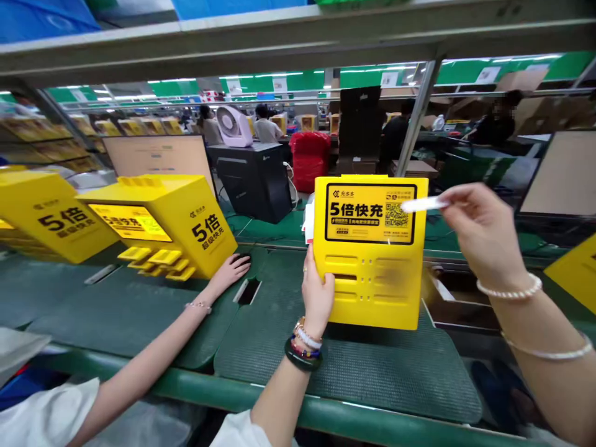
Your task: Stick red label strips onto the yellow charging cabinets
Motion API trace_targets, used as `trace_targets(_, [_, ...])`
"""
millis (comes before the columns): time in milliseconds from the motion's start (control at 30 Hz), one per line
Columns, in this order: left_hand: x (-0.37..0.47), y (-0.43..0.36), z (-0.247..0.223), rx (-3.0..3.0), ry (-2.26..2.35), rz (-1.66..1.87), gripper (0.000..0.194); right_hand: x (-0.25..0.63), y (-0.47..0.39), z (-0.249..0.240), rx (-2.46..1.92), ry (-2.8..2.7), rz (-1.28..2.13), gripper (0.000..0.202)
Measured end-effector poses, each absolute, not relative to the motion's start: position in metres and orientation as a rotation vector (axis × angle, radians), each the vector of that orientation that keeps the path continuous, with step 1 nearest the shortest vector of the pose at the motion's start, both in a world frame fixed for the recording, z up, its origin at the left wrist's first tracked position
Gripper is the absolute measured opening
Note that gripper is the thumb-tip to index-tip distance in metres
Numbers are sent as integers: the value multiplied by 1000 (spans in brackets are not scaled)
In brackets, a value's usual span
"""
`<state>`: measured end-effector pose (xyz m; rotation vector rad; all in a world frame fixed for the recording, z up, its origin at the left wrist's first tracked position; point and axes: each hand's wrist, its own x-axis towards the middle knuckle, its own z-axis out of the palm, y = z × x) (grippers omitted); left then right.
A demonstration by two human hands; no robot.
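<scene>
My left hand point(318, 292) grips the left edge of a yellow front panel point(372, 261), thumb in front and fingers mostly hidden. The panel stands almost upright, facing me, with a black-framed printed label and a QR code point(397, 215) above rows of slots. White pieces of paper point(308, 220) stick out behind its left edge; what holds them is hidden. At the right, my right hand point(479, 223) pinches a small white strip point(423, 204), blurred by motion. From my view the strip overlaps the QR code's right side; whether it touches the panel, I cannot tell.
A co-worker's hand point(230, 273) rests on the green mat point(261, 316) beside a yellow cabinet point(158, 217). Another yellow cabinet point(60, 217) stands farther left. Behind the bench are a black computer case point(256, 180), a fan point(234, 126) and a monitor point(561, 177).
</scene>
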<state>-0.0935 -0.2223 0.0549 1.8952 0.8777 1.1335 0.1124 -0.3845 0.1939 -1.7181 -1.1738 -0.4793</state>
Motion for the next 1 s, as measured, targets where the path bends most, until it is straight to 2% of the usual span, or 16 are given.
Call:
trace_targets(100, [-87, -225, 55, 1905, 919, 1161, 74, 64, -377, 177, -1684, -1388, -17, 11])
trace_targets(233, [-86, -226, 54, 1960, 932, 1222, 72, 42, -348, 162, -1835, -1458, 187, 15])
trace_targets(500, [-87, -226, 44, 1956, 860, 1295, 74, 55, -311, 168, -2029, -1553, 203, 26])
trace_targets(1000, [-90, -224, 44, 1977, 805, 1280, 73, 47, -300, 162, -2101, -1492, 117, 34])
